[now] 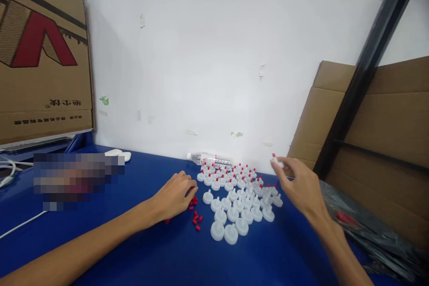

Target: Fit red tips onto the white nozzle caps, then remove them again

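Observation:
My right hand (300,183) is raised at the right, thumb and fingers pinching a white nozzle cap (276,162) with a red tip pointing up. Low over the blue table, my left hand (177,194) curls its fingers down beside a small pile of red tip caps (195,220); whatever its fingertips hold is hidden. Between the hands stand many white nozzle caps without tips (233,214). Behind them, another group of white nozzle caps (229,185) carries red tips.
A clear plastic bottle (214,161) lies on its side against the white wall. A large printed cardboard box (43,85) is at the left, near white cables (23,225). Cardboard (321,111), a dark metal post (355,71) and grey plastic bags (362,223) are at the right.

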